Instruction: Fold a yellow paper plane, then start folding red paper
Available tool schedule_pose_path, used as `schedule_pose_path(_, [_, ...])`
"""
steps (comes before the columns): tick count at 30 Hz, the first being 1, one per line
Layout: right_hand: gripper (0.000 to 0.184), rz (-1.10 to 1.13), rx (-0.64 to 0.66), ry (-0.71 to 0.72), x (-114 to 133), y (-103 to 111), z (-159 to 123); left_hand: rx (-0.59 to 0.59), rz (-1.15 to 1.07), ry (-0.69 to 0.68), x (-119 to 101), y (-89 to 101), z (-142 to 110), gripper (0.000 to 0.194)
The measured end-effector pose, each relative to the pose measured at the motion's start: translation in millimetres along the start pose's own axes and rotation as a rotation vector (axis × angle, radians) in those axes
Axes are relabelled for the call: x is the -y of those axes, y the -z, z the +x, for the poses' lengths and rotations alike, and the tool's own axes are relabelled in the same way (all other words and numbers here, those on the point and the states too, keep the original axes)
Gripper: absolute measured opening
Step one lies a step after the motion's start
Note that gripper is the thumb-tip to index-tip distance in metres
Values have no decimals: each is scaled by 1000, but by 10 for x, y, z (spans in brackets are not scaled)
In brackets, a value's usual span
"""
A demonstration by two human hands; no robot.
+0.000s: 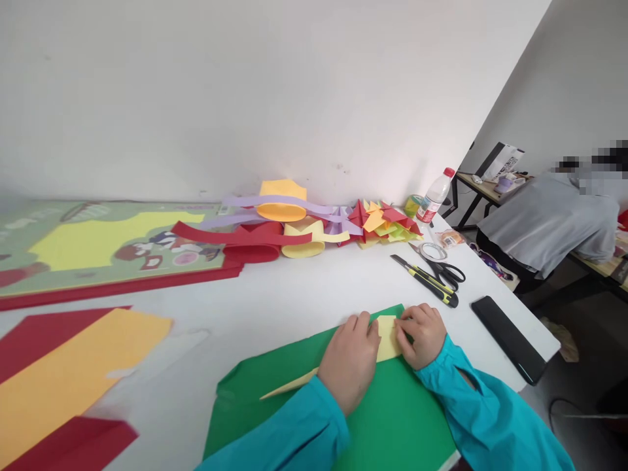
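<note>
A pale yellow piece of paper (387,343) lies over the far edge area of a green sheet (275,425). My left hand (349,363) is closed at the paper's left side, fingers bent and pressed together. A narrow, pointed pale strip (288,386) sticks out to the left from beneath this hand; whether it joins the yellow paper is hidden. On the opposite side, my right hand (422,335) pinches the paper's right edge between thumb and fingers. Both wrists are in teal sleeves.
Behind lie folded paper crowns (255,252), folded paper shapes (380,222) and a bottle (436,196). A utility knife (426,281), scissors (449,271), tape roll (433,251) and black phone (507,337) are rightward. Orange paper (93,366) lies left. Another person (544,216) sits at right.
</note>
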State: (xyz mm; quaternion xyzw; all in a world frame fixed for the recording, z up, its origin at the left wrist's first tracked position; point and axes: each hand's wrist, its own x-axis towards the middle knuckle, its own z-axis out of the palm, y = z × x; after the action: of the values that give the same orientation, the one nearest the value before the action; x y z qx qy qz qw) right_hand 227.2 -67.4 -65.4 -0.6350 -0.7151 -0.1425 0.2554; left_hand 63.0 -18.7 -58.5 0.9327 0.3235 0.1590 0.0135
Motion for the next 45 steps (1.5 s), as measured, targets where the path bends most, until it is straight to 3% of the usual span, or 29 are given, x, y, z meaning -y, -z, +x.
schedule_pose_path(4, [25,160,27,-108,-57,-110,3,42,-100,72,11,137,58,16])
schedule_pose_path(9, [33,278,91,-114,-77,-166,5,184,-92,113,17,289,57,15])
schedule_pose_path(17, [48,382,93,-145,-66,-187,19,314,-405,201,152,222,114,15])
schedule_pose_path(19, [52,514,47,-156,-54,-156,54,263,-439,151,170,278,135,14])
schedule_pose_path(21, [42,665,-29,-159,-32,-104,104,122,-405,43,192,370,149,16])
schedule_pose_path(24, [14,798,-142,-131,3,-26,169,-150,-197,-129,237,471,149,23])
schedule_pose_path(27, [12,774,-159,-68,12,-3,182,-302,3,-218,272,399,114,24])
schedule_pose_path(30, [17,657,-123,20,11,1,147,-294,34,-264,278,196,46,23])
schedule_pose_path(33, [21,698,-57,85,51,62,107,-159,-6,-250,268,33,-14,20])
schedule_pose_path(37, [19,774,144,127,141,153,93,-37,-115,-202,289,-22,-30,11])
schedule_pose_path(45, [11,638,199,156,129,57,108,-114,-324,-232,335,7,-110,10])
